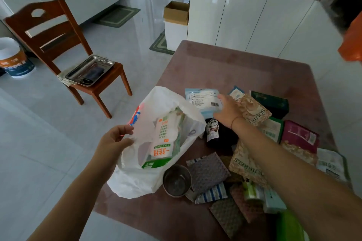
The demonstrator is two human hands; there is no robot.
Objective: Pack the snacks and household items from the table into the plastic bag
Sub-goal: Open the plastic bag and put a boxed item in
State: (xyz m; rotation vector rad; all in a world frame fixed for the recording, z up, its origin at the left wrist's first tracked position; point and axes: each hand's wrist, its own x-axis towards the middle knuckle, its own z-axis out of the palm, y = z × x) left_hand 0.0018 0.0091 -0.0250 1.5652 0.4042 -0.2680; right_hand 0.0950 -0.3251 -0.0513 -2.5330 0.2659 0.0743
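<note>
My left hand [115, 139] pinches the rim of a white plastic bag [137, 180] and holds its mouth open at the table's left edge. Inside the bag sits a white and green pack of disposable gloves [163, 143]. My right hand [227, 110] reaches across the table and rests on a light blue flat packet [201, 98], fingers spread over it. Whether the packet is gripped is unclear. Around my right arm lie beige nut bags [252, 110], a dark green box [272, 101], a maroon pouch [299, 135] and a panda-label bottle [212, 129].
A metal cup [176, 180], sponge cloths [209, 170] and small packets crowd the near part of the pink table [225, 64]. A wooden chair [58, 45] with a steel tray [90, 70] stands to the left. White cabinets [244, 17] and a cardboard box [176, 12] stand beyond.
</note>
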